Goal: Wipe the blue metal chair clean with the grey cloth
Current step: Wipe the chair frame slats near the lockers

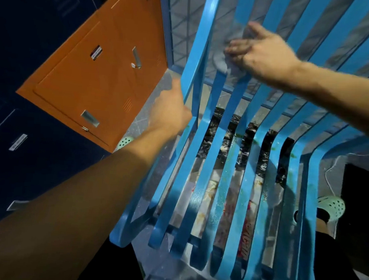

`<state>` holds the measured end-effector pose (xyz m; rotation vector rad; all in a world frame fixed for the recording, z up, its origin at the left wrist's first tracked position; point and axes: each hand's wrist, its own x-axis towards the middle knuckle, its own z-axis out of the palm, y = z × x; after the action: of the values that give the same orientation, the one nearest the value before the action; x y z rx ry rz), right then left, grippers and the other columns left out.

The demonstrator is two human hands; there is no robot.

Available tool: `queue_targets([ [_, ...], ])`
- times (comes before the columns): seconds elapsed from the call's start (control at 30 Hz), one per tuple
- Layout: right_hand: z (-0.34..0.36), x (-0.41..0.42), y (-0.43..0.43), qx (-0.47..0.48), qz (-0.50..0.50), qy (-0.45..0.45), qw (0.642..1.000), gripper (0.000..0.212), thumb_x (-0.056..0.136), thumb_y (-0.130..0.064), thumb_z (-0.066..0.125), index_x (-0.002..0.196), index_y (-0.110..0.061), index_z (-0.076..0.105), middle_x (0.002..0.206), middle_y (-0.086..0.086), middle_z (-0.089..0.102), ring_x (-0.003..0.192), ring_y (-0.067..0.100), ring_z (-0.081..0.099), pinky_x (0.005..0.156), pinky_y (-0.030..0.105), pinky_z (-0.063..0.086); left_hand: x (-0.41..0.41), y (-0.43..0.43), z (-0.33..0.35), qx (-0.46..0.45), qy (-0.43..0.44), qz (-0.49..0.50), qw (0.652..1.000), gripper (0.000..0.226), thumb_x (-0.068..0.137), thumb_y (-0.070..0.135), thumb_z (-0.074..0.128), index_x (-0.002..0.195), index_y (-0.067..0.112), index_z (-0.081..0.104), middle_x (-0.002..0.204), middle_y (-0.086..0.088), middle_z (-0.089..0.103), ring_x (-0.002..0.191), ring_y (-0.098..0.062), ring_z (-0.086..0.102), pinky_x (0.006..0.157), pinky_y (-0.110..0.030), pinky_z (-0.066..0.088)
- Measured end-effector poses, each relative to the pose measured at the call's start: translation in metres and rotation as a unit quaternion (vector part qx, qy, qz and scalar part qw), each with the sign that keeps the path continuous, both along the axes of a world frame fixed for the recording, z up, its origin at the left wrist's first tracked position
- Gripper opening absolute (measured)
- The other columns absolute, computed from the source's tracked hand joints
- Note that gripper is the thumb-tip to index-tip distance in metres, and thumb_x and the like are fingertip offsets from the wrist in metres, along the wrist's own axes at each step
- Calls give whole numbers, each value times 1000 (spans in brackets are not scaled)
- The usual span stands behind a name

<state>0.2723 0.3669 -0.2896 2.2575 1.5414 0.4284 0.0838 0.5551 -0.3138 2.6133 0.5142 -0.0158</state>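
Pressing the cloth (pixel 220 61) flat against the upper left slats of the chair (pixel 225 180), the fingers of my right hand (pixel 258 51) lie nearly straight and spread, palm down on the fabric; they do not curl round it. The cloth is bunched under the fingertips and spills a little past them toward the left rail.

My left hand (pixel 170 111) is at the outer side of that left rail, lower down on the back. It is blurred and its fingers are hidden, so I cannot tell whether it grips the rail or only steadies it.

Step in hand, by my judgement: wiping the back, starting from its left edge. The seat appears not yet done.

The next move calls for firm pressure along each slat in turn, working rightward and then down the curve to the seat, with the cloth refolded if it loads up.

Condition of the chair: it stands directly before me, back upright, slats running unbroken from back into seat. The paint is bright blue. The seat carries green smears (pixel 243 140) and fine pale specks across several slats.
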Motion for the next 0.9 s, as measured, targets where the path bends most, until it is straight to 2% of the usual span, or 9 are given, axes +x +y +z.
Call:
queue_targets([
  [0.1,38,19,-6,-9,8,-30,999,33,91,2,53,123,7,59,136,28,52,136,38,42,117,50,24,0,2,-1,-72,-4,12,997,41,93,10,59,128,18,39,81,0,54,70,-27,65,64,-45,61],
  [0.13,48,22,-6,-9,6,23,1000,32,93,5,48,123,16,54,131,37,50,130,48,44,109,49,34,-2,3,0,-97,0,18,995,41,94,10,60,128,20,40,78,6,49,70,-27,65,64,-45,61],
  [0.2,69,23,-1,48,13,150,987,36,90,8,42,119,28,48,126,47,47,121,59,45,101,46,34,-6,3,3,-124,5,27,992,38,94,11,61,124,25,42,78,11,47,71,-28,65,66,-46,61],
  [0.3,91,18,12,110,7,64,992,39,93,1,34,122,16,58,135,33,51,131,44,45,113,42,25,-18,0,5,-136,12,36,990,31,96,14,58,116,31,40,84,2,55,69,-26,63,66,-46,60],
  [0.43,100,12,16,100,37,-50,993,39,96,-9,38,126,-2,62,142,17,52,140,29,40,119,45,12,-37,1,-2,-126,25,41,991,30,98,22,57,111,36,35,85,-8,56,78,-32,63,70,-49,59],
  [0.5,108,13,18,97,50,-35,993,44,96,-14,32,118,2,66,135,20,58,134,32,47,117,47,23,-37,3,-2,-115,38,39,992,29,99,23,57,119,30,37,84,-9,56,71,-29,64,68,-48,60],
  [0.6,109,17,27,112,65,-18,991,40,98,-17,38,108,6,69,124,22,63,119,37,55,98,50,44,-19,12,1,-103,68,26,992,25,95,23,60,113,25,42,87,-7,62,64,-26,68,61,-45,61],
  [0.77,83,18,29,127,59,-8,990,35,92,-18,45,107,-2,73,127,16,61,121,39,49,92,53,43,12,7,1,-89,-12,45,995,28,94,24,61,118,17,49,84,-3,62,63,-24,67,58,-42,60],
  [0.9,111,27,25,91,70,0,993,24,92,-15,58,107,-2,72,131,18,58,120,38,48,90,51,45,11,3,-4,-57,-28,44,997,31,97,25,58,122,15,44,77,-4,60,59,-23,64,55,-42,59],
])
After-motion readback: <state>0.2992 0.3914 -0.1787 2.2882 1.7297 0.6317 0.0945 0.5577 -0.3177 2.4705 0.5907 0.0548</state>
